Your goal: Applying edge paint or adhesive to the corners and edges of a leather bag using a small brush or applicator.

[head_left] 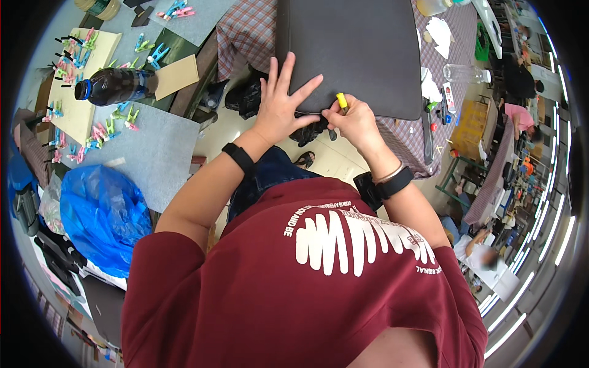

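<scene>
Closed in a pinch, the right grip (356,121) holds a slim yellow-topped tool (342,101) at the panel's near edge, between one and two o'clock from the view's middle; thumb and fingertips meet close to its top, presumably for fine control. Most of the tool is hidden, so I cannot tell what its working end touches. Near twelve o'clock the left grip (277,109) is spread wide, fingers splayed on the near-left corner of the dark panel (356,55), thumb reaching toward the right fingertips; likely it pins the sheet so that the edge stays put. The panel itself lies at about one o'clock, and its near-left corner seems to jut past the checked cloth (402,141) covering the desk, perhaps to leave that edge within reach from below.

Farther out at nine o'clock sits a crumpled blue bag (101,214). Around ten o'clock, a dark bottle (119,86) lies on its side beside a tan card (178,76), with colourful pegs (130,116) scattered about and more clipped along a cream board (107,46), apparently as clamps. At two o'clock a clear bottle (463,73) lies sideways, out of the hands' way. Farthest, toward half past two, is a co-worker in pink (521,116).
</scene>
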The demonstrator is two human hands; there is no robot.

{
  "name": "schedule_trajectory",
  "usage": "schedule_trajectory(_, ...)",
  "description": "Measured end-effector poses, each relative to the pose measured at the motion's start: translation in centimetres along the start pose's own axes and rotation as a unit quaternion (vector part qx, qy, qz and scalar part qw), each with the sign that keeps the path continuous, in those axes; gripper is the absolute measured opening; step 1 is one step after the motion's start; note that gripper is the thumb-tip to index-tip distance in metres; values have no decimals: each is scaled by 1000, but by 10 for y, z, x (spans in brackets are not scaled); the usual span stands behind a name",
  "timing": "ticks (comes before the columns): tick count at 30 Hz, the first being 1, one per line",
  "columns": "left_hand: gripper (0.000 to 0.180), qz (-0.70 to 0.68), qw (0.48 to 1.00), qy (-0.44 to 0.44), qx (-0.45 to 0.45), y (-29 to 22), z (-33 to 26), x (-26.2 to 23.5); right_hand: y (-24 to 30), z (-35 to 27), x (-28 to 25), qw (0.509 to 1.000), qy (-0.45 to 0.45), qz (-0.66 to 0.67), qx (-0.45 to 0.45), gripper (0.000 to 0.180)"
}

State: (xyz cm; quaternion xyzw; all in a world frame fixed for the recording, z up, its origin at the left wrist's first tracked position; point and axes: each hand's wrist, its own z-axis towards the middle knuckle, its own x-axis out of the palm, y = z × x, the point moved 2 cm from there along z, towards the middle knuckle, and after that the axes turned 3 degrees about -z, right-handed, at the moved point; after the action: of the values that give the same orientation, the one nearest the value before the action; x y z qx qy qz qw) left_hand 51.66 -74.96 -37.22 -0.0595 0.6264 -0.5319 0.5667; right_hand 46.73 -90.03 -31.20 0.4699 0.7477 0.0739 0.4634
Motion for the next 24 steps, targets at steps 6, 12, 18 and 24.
schedule_trajectory(6, 70, -98, 991, -75, 44, 9, 1, 14, 11, 5, 1, 998, -2, -65, 7, 19)
schedule_trajectory(12, 71, -111, 990, -85, 31, 10, -2, 15, 16, 8, 4, 997, 6, -69, 45, 19)
schedule_trajectory(18, 72, -114, 990, -82, 24, 10, -4, 16, 16, 10, 7, 996, 9, -85, 33, 20)
schedule_trajectory(24, 72, -119, 990, -79, 20, 10, -5, 17, 14, 16, 7, 993, 31, -111, 33, 21)
